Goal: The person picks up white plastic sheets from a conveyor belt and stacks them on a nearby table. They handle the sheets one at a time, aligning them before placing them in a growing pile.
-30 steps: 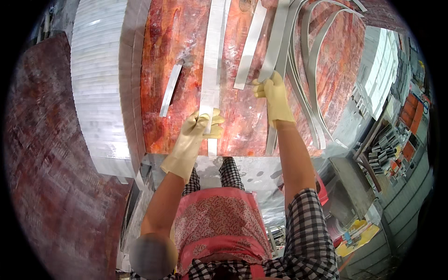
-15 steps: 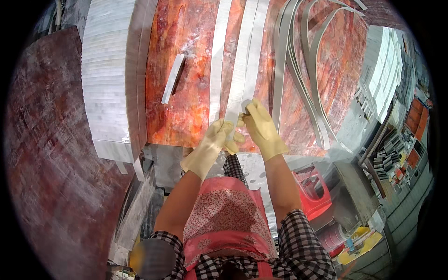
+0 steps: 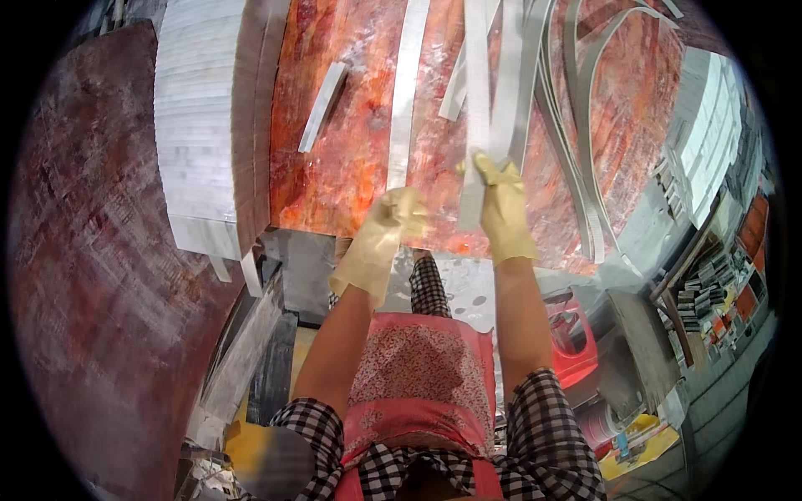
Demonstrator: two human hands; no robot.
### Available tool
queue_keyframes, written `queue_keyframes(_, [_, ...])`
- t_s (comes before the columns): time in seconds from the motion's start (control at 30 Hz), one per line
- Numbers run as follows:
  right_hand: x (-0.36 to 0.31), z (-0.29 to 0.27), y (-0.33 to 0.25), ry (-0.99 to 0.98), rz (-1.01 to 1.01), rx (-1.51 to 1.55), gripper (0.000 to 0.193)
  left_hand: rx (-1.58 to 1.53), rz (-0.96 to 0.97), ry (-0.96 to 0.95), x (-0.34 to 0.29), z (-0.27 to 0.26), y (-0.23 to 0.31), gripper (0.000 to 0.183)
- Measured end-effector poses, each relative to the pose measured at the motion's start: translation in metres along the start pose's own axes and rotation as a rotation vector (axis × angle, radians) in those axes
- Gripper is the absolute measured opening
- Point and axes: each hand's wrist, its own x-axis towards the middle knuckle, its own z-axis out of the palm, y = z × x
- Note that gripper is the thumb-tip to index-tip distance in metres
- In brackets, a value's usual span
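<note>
A ribbed white stack [image 3: 199, 125] stands upper left, the gloved left hand [image 3: 396, 215] half-curls mid-frame by a long strip [image 3: 408, 92], its hold unclear, and a pale strip [image 3: 477, 100], upper centre-right, is pinched in the gloved right hand [image 3: 503, 200].

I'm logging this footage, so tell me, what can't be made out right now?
Head view:
Far end of the pale strip beyond the left hand: cut off by the top edge.
That hand's fingers: blurred, grip unclear.
Grey pieces at right: too small to identify.
</note>
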Motion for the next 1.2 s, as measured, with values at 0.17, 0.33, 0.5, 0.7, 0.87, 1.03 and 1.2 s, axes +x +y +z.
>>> queue_keyframes(0.17, [0.008,-0.018,0.006,0.028,0.054,-0.008,0.024,1.173,0.252,0.501,0.000,-0.013,-0.039,0.050])
queue_keyframes(0.33, [0.030,-0.020,0.035,0.028,0.027,0.047,0.026,1.328,-0.036,0.511,0.018,0.009,-0.045,0.062])
queue_keyframes(0.5, [0.037,-0.021,0.044,-0.022,0.005,0.103,0.026,1.396,0.020,0.496,0.030,0.000,-0.053,0.041])
queue_keyframes(0.7, [0.018,-0.027,0.025,-0.060,0.021,0.212,0.030,0.292,0.329,0.230,-0.025,-0.012,-0.061,0.022])
queue_keyframes(0.87, [0.004,-0.016,0.013,0.032,0.087,0.238,0.025,0.100,0.367,0.077,-0.082,-0.023,-0.023,0.021])
queue_keyframes(1.03, [-0.007,-0.022,0.020,-0.018,0.021,0.137,0.024,0.251,0.442,-0.100,-0.140,-0.035,0.062,0.026])
queue_keyframes(1.2, [-0.009,-0.009,0.030,-0.008,0.068,-0.621,0.041,0.125,0.394,-0.217,-0.196,-0.063,0.117,0.069])
